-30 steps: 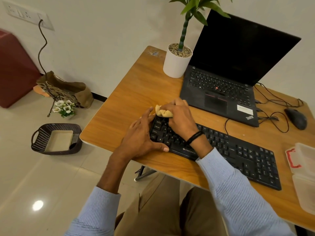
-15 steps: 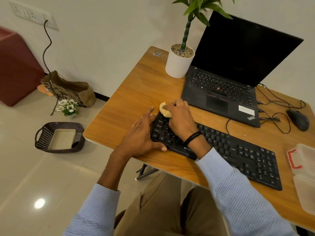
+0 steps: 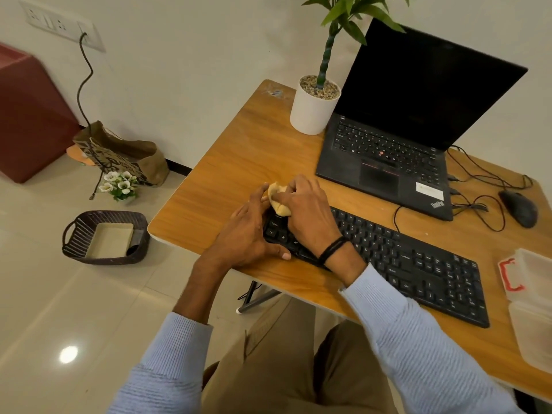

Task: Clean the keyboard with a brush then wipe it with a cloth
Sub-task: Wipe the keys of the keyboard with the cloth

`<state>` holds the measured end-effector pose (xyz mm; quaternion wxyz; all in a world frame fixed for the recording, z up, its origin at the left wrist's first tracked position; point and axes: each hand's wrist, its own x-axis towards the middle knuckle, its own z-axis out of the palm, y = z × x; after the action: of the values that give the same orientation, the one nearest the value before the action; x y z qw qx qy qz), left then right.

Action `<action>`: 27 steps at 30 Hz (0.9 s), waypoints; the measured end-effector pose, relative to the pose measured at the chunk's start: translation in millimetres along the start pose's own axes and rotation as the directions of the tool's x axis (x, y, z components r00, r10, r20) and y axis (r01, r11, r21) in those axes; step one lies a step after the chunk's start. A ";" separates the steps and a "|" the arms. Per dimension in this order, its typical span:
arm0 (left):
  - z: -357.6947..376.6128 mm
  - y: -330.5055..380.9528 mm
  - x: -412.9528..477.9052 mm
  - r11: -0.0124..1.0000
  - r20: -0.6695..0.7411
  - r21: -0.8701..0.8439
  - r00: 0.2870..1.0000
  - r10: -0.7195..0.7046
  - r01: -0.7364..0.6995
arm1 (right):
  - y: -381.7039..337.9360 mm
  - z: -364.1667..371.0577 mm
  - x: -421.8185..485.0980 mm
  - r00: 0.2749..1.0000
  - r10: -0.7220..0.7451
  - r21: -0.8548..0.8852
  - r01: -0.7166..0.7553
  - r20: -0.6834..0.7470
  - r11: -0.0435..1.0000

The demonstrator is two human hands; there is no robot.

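Single head-worn wide-angle view, facing forward-down, close above keyboard (image 3: 418,264).

Right hand (image 3: 307,210) presses a crumpled tan cloth (image 3: 277,200) onto a black keyboard (image 3: 403,261); left hand (image 3: 248,234) steadies its end on the wooden worktop (image 3: 227,180).

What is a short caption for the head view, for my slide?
Right hand holds a yellow cloth on the left end of the black keyboard; left hand touches that end.

Black keyboard (image 3: 418,264), tan cloth (image 3: 277,201), wood-grain table (image 3: 239,162)
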<state>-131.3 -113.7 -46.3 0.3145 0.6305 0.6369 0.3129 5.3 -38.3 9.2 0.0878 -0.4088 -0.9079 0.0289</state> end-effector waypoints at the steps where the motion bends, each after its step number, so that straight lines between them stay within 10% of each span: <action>1: 0.3 -0.4 0.1 1.000 -0.006 0.001 1.000 -0.002 0.002 | -2.6 -0.1 -4.8 1.000 -0.018 -0.006 0.018 0.003 1.000; 10: -0.4 -8.7 0.5 0.999 0.006 0.036 1.000 0.030 -0.030 | -9.2 -12.4 -52.4 0.983 -0.156 0.142 0.141 0.100 0.980; 16: -27.5 -4.3 5.5 0.996 0.298 -0.071 0.954 -0.025 0.048 | 19.6 -9.1 -60.2 0.994 0.076 0.256 -0.054 -0.077 0.965; 27: -45.7 -0.9 10.4 0.988 0.434 0.041 0.889 -0.149 0.146 | 6.8 10.0 -95.7 0.977 -0.163 -0.134 0.144 -0.138 0.980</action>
<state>-168.3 -103.4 -19.4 0.4695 0.6353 0.5976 0.1372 70.7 -105.1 -14.5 0.1314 -0.3430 -0.9279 -0.0645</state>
